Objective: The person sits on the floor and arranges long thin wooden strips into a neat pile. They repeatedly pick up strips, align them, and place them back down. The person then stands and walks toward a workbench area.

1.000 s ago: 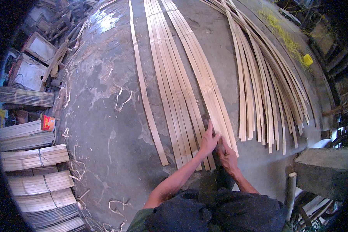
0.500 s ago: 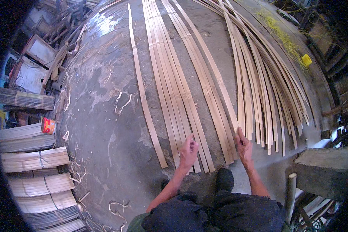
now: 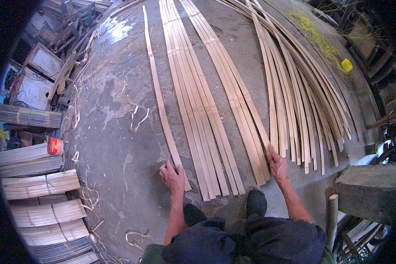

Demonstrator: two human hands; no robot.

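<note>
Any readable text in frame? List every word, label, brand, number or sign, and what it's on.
Red tin on the left: label has printing, too small and blurred to quote reliably.
Long pale strips on the floor: no lettering visible.
Tied bundles at left: none visible.
Yellow container at upper right: none that can be made out.
No text quoted.

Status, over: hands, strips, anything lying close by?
Left hand at near end of lone strip, grip unclear. Right hand pinches near end of another strip. Curled scrap lies left of lone strip.
</note>
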